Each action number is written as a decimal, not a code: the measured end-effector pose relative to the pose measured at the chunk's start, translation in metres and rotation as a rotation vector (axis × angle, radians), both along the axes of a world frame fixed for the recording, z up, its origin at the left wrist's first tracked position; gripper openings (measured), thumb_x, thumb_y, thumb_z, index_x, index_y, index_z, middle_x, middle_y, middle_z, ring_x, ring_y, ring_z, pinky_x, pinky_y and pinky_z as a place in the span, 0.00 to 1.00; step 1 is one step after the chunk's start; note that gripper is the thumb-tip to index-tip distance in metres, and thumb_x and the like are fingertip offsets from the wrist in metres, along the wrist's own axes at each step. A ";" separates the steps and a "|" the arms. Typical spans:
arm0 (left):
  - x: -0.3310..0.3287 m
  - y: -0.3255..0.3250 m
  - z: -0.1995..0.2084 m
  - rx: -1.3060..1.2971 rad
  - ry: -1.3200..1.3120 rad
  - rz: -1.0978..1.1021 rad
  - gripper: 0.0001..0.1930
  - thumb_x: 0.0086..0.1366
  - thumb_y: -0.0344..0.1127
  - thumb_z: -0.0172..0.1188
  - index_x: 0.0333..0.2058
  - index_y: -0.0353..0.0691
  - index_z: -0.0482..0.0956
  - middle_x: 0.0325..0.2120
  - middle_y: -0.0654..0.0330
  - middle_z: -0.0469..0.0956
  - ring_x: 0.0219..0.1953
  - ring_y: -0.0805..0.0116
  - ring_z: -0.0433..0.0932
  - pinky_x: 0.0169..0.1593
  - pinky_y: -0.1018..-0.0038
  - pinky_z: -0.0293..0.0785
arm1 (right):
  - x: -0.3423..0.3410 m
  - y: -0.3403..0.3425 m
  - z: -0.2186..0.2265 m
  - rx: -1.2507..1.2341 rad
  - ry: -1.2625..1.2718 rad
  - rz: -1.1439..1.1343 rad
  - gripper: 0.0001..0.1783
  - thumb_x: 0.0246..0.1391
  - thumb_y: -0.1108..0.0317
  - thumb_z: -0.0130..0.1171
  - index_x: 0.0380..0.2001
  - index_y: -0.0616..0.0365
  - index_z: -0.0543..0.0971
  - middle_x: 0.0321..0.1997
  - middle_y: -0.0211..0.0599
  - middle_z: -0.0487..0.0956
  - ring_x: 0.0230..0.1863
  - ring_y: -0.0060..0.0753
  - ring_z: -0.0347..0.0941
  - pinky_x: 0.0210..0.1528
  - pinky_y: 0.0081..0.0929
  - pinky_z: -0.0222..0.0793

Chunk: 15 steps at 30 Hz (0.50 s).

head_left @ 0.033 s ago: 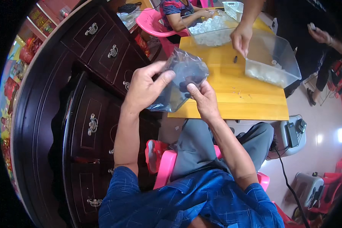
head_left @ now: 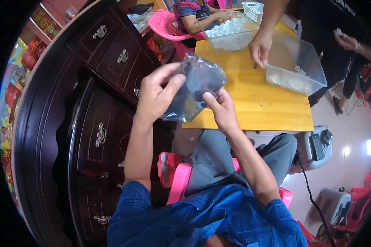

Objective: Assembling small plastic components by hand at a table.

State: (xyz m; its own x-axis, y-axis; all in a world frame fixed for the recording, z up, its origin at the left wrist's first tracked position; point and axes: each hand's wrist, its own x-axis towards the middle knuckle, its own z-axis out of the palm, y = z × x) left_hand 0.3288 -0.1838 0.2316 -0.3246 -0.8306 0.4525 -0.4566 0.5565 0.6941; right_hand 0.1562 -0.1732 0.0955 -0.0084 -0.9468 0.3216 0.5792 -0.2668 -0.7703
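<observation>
Above the near left corner of the yellow table, I hold up a clear plastic bag [head_left: 181, 105] with dark round shapes showing in or through it; what they are I cannot make out. My left hand [head_left: 157, 92] has the bag's left side between thumb and fingers. On the bag's right edge, my right hand [head_left: 221, 108] pinches the plastic with its thumb on top.
Across the yellow table [head_left: 243, 117] stand a clear tub [head_left: 317, 84] and another tub of whitish pieces [head_left: 228, 31]. A co-worker's hand [head_left: 260, 48] reaches over the middle. Dark drawers [head_left: 97, 136] line my left; a pink chair [head_left: 163, 24] stands beyond.
The co-worker's hand has moved off the clear tub's rim, down to the small dark thing on the table. My left hand shifts slightly on the bag, which I still hold.
</observation>
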 end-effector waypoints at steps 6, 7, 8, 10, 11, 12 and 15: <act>-0.002 0.008 -0.013 0.045 0.260 -0.035 0.17 0.69 0.33 0.64 0.52 0.30 0.77 0.39 0.60 0.83 0.41 0.77 0.79 0.46 0.76 0.76 | -0.004 0.016 -0.001 -0.041 0.229 -0.038 0.18 0.66 0.70 0.60 0.56 0.64 0.73 0.48 0.31 0.81 0.49 0.22 0.75 0.55 0.24 0.71; 0.004 0.008 -0.016 0.082 0.185 -0.029 0.16 0.69 0.33 0.63 0.51 0.30 0.78 0.38 0.61 0.83 0.39 0.79 0.78 0.45 0.78 0.76 | -0.002 0.018 0.001 -0.042 0.230 -0.038 0.18 0.66 0.70 0.60 0.56 0.64 0.73 0.48 0.31 0.81 0.49 0.22 0.75 0.55 0.24 0.71; 0.006 0.007 -0.020 0.042 0.177 -0.006 0.11 0.71 0.32 0.61 0.46 0.30 0.79 0.36 0.65 0.82 0.37 0.83 0.76 0.42 0.81 0.74 | 0.000 0.019 0.003 -0.095 0.198 -0.069 0.20 0.66 0.70 0.60 0.58 0.64 0.72 0.51 0.34 0.79 0.50 0.23 0.74 0.57 0.26 0.70; 0.003 0.011 -0.025 0.058 0.269 -0.038 0.10 0.71 0.31 0.61 0.45 0.31 0.79 0.35 0.65 0.81 0.37 0.84 0.75 0.41 0.81 0.73 | 0.000 0.028 0.009 -0.134 0.172 -0.100 0.22 0.66 0.70 0.60 0.59 0.64 0.70 0.55 0.37 0.78 0.51 0.25 0.74 0.58 0.27 0.70; 0.000 0.014 -0.028 0.069 0.359 -0.071 0.08 0.71 0.30 0.60 0.43 0.31 0.79 0.35 0.66 0.81 0.36 0.84 0.75 0.41 0.82 0.72 | -0.002 0.033 0.012 -0.126 0.192 -0.208 0.24 0.65 0.70 0.60 0.61 0.64 0.69 0.58 0.40 0.75 0.53 0.27 0.74 0.59 0.29 0.70; 0.003 0.016 -0.031 0.110 0.362 -0.092 0.06 0.71 0.28 0.59 0.43 0.32 0.79 0.34 0.67 0.80 0.36 0.85 0.75 0.40 0.84 0.72 | -0.006 0.037 0.013 -0.113 0.214 -0.326 0.26 0.64 0.70 0.61 0.62 0.63 0.67 0.62 0.44 0.73 0.54 0.30 0.74 0.60 0.31 0.70; 0.007 0.034 -0.047 0.152 0.322 -0.056 0.05 0.70 0.26 0.58 0.42 0.32 0.79 0.33 0.67 0.80 0.35 0.85 0.75 0.40 0.84 0.71 | -0.014 0.043 0.005 -0.187 0.312 -0.401 0.27 0.61 0.71 0.63 0.62 0.59 0.68 0.59 0.41 0.74 0.53 0.34 0.76 0.54 0.32 0.74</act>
State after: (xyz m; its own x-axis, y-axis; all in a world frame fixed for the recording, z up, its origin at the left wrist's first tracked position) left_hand 0.3357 -0.1500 0.1842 -0.2325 -0.8812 0.4116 -0.1723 0.4538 0.8743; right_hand 0.1422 -0.1304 0.1004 -0.2346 -0.8153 0.5294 0.1546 -0.5690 -0.8077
